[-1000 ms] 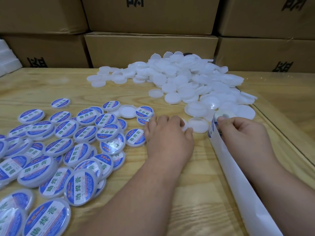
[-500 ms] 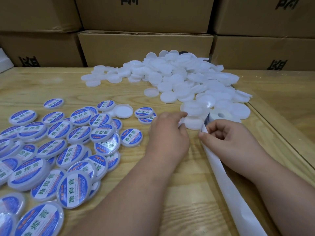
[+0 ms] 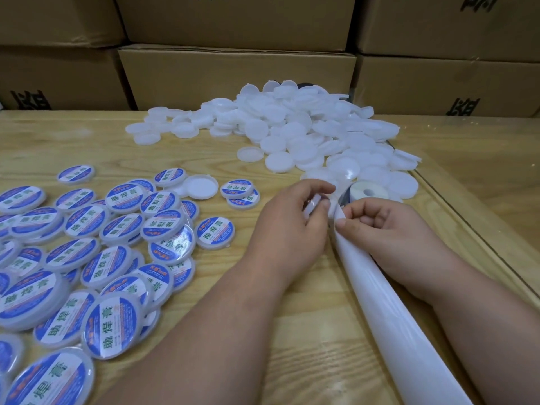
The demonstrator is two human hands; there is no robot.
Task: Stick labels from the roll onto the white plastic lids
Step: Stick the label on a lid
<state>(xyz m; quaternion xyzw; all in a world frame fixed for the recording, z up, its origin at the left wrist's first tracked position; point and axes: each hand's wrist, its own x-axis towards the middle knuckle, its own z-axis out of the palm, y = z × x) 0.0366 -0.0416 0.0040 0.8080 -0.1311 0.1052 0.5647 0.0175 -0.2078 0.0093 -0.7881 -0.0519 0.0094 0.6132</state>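
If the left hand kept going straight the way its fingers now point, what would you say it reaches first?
Probably the white label roll lying flat just beyond the left hand, which already holds a white plastic lid. The heap of plain white lids lies past it; depth is hard to judge.

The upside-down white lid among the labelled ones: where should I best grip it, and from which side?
Probably by the raised rim of the upside-down lid, pinched from above. It lies flat, hollow side up, so the rim stands free.

You're in a packing or stockroom workspace: stacked cardboard cartons (image 3: 236,74) wall the wooden table (image 3: 306,331) (bulk heaps of white lids (image 3: 306,133), labelled lids (image 3: 87,247)).
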